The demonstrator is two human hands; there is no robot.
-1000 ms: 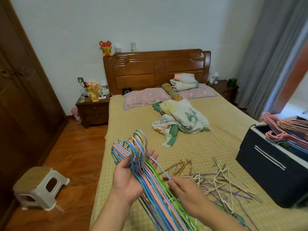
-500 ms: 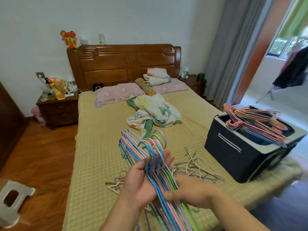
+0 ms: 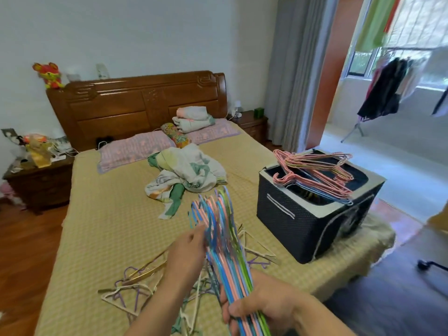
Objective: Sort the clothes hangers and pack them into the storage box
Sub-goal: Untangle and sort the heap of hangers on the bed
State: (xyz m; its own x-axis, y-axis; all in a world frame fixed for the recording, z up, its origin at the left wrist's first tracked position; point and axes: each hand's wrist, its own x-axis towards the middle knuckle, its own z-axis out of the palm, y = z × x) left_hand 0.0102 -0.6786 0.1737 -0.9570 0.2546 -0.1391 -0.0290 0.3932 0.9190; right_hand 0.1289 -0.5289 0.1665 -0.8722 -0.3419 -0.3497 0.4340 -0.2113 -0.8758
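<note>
The fingers (image 3: 238,311) of the right hand (image 3: 264,304) curl tightly round the lower part of a bundle of hangers (image 3: 225,241), thumb across the front, forearm coming in from the lower right. The left hand (image 3: 186,253) reaches up along the left side of the bundle, fingers bent against the strands near the hooks; blur makes its hold hard to judge. The bundle is thin coated wire in blue, pink and green, too many to count, hooks fanned upward. Left of the storage box (image 3: 305,224), loose hangers (image 3: 135,284) lie tangled on the woven yellow bed cover (image 3: 106,229), white, purple and gold. The box is one dark quilted fabric cube with a pale rim and two white stripes. Across its open top lies a stack of pink hangers (image 3: 315,175).
</note>
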